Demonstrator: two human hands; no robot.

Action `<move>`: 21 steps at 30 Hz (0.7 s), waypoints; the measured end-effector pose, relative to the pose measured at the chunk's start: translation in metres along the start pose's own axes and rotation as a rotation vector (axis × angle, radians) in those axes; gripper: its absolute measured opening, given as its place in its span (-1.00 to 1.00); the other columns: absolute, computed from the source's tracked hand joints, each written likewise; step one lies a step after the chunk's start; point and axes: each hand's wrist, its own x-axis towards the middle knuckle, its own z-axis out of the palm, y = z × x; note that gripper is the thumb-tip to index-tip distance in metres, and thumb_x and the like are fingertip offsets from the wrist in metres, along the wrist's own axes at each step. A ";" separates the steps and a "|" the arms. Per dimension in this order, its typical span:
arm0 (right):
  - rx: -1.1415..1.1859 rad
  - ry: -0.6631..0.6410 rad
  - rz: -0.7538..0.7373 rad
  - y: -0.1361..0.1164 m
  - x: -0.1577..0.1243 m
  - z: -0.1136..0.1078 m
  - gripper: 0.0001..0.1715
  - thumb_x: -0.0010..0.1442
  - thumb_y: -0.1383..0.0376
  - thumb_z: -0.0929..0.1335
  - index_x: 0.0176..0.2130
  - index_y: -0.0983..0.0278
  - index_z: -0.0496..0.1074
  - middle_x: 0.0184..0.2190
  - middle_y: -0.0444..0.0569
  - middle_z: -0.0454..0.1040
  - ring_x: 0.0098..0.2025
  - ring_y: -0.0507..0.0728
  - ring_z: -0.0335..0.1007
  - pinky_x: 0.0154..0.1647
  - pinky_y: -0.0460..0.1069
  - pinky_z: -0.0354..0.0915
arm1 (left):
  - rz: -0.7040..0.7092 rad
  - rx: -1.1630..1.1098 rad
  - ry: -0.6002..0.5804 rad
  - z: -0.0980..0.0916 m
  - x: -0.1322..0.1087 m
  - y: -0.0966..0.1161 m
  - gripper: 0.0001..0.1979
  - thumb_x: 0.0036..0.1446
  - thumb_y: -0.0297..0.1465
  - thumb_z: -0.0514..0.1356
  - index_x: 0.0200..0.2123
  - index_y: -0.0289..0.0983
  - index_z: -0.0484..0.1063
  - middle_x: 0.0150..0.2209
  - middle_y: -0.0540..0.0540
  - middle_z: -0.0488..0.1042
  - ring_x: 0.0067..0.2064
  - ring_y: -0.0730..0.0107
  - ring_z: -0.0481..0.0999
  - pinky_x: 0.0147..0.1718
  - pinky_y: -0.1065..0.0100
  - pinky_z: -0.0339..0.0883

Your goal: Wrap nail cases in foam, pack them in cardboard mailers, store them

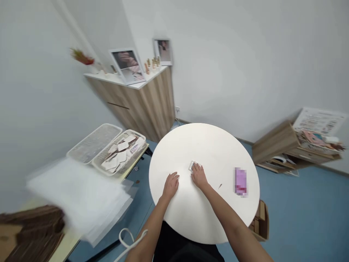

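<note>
The right hand [199, 176] lies half-curled against a small clear plastic frame [192, 166], its grip impossible to tell; the left hand [171, 186] rests open and empty just beside it on the round white worktop [201, 145]. A sideways nudge could send the light frame skidding.

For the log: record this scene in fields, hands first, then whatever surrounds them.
Left hand: the left hand lies flat on the round white table, beside the right hand.
Right hand: the right hand has its fingers on a small clear plastic square.
Things: a blurred pink packet lies on the table.
Rest: a white plastic basket of pale pieces, a stack of translucent sheets, a wooden cabinet bearing framed photos.
</note>
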 end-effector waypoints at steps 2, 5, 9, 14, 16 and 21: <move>-0.007 0.002 -0.062 -0.009 0.002 -0.001 -0.47 0.27 0.30 0.21 0.20 0.39 0.26 0.27 0.23 0.20 0.33 0.31 0.01 0.31 0.23 -0.09 | -0.082 0.005 0.059 -0.024 -0.022 -0.014 -0.66 0.22 -0.50 -0.04 -0.06 -0.18 0.44 -0.04 -0.15 0.49 0.01 0.23 0.48 0.07 0.07 0.36; -0.016 0.018 -0.180 -0.036 0.012 0.002 -0.50 0.26 0.34 0.22 0.17 0.38 0.28 0.23 0.24 0.26 0.29 0.31 0.08 0.28 0.24 -0.04 | -0.218 0.055 0.134 -0.062 -0.061 -0.038 -0.68 0.23 -0.49 -0.06 -0.10 -0.19 0.45 -0.08 -0.14 0.49 -0.04 0.21 0.49 -0.03 0.11 0.41; -0.019 0.022 -0.345 -0.098 0.028 0.007 -0.53 0.26 0.38 0.21 0.14 0.36 0.32 0.21 0.23 0.30 0.24 0.28 0.16 0.25 0.21 0.01 | -0.374 0.146 0.212 -0.108 -0.124 -0.072 -0.70 0.24 -0.47 -0.04 -0.12 -0.19 0.45 -0.06 -0.17 0.47 -0.04 0.16 0.48 -0.04 0.10 0.40; 0.009 -0.014 -0.545 -0.204 0.039 0.010 -0.58 0.28 0.35 0.23 0.11 0.35 0.34 0.17 0.21 0.33 0.17 0.25 0.26 0.20 0.15 0.10 | -0.529 0.239 0.283 -0.147 -0.194 -0.115 -0.72 0.23 -0.45 -0.01 -0.08 -0.22 0.43 -0.01 -0.20 0.44 0.03 0.11 0.43 0.01 0.06 0.37; 0.027 -0.034 -0.615 -0.248 0.039 0.013 -0.58 0.28 0.33 0.25 0.10 0.34 0.35 0.16 0.19 0.35 0.15 0.25 0.28 0.19 0.13 0.14 | -0.574 0.264 0.286 -0.158 -0.215 -0.135 -0.72 0.24 -0.43 0.00 -0.04 -0.23 0.41 0.02 -0.22 0.43 0.07 0.10 0.41 0.04 0.06 0.36; 0.050 -0.106 -0.735 -0.341 0.039 0.027 -0.58 0.26 0.32 0.28 0.10 0.34 0.37 0.15 0.16 0.37 0.13 0.25 0.31 0.19 0.12 0.17 | -0.599 0.298 0.259 -0.181 -0.245 -0.191 -0.62 0.26 -0.39 0.01 0.13 -0.27 0.29 0.19 -0.24 0.33 0.25 0.11 0.26 0.22 0.05 0.18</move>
